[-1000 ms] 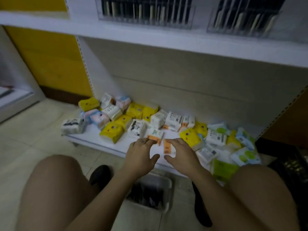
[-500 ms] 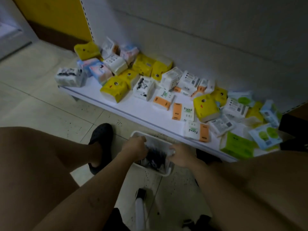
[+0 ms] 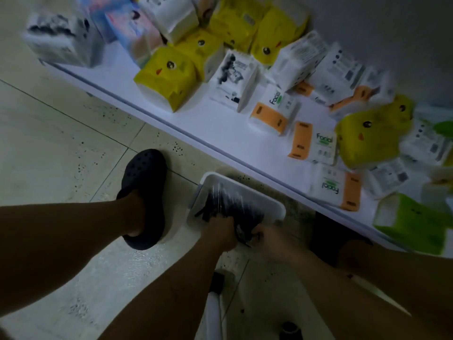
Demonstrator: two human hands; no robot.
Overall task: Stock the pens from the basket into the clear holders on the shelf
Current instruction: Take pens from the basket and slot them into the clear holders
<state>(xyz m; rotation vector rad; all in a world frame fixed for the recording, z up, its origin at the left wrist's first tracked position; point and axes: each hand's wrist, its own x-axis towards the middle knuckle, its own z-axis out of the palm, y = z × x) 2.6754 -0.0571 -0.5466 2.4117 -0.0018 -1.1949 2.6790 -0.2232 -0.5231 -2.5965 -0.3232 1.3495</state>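
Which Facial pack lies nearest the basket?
The Facial pack at the front edge of the shelf, right of the basket; the other two lie farther back.

The person wears a dark rubber clog shoe (image 3: 147,182) with a round toe and lots of little round holes on top. The left leg (image 3: 61,241) that goes into that shoe is bare. The right leg (image 3: 397,271), far to the right of the shoe, is bare too. Both arms are bare down to the left hand (image 3: 218,233) and the right hand (image 3: 268,239). The right forearm (image 3: 318,278) has a tiny dark red spot (image 3: 349,275) on it.
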